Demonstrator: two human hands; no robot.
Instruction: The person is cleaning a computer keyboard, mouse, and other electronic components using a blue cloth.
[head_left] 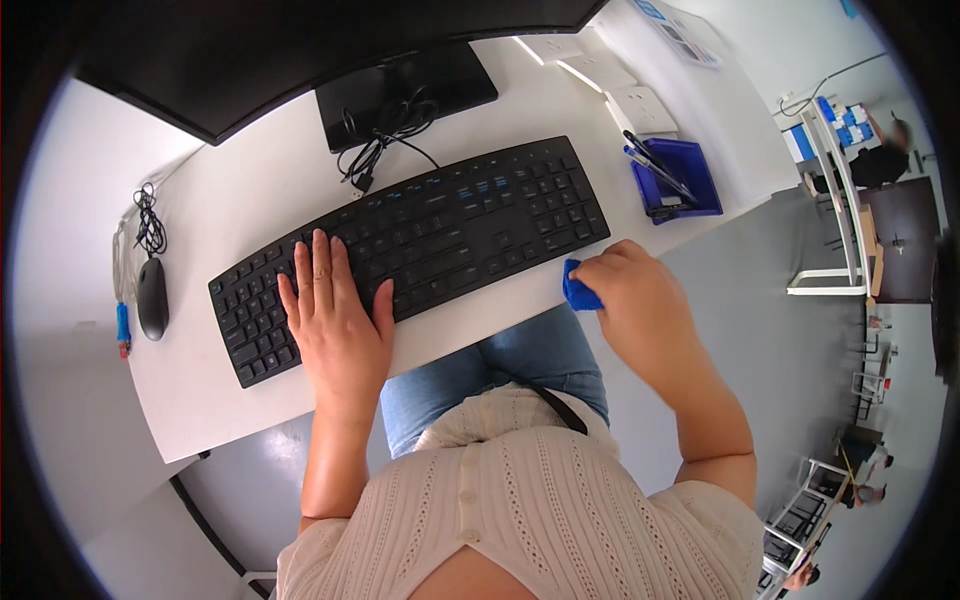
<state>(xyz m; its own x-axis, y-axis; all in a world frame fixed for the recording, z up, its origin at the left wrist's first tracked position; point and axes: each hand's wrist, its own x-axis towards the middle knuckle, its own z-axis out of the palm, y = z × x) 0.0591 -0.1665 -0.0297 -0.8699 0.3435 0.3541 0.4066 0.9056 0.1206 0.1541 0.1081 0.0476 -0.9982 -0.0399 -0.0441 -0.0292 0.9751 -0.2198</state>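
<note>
A black keyboard [440,235] lies at a slant across the white desk [250,190]. My left hand [335,320] rests on its left part, fingers stretched out and spread, holding nothing. Closed around a blue cloth [580,288], my right hand [635,300] is at the desk's front edge, just beyond the keyboard's right end. Part of the cloth is hidden inside the fingers. The keyboard's coiled black cable [385,130] sits behind it, by the foot of the monitor stand [450,85].
A monitor [300,50] spans the back. To the left are a black mouse [152,298] and a blue-ended cable [123,325]. At the right stand a blue tray [700,180] of pens and several white socket plates [640,108]. Farther right, a person [880,155] is near a white rack [835,200].
</note>
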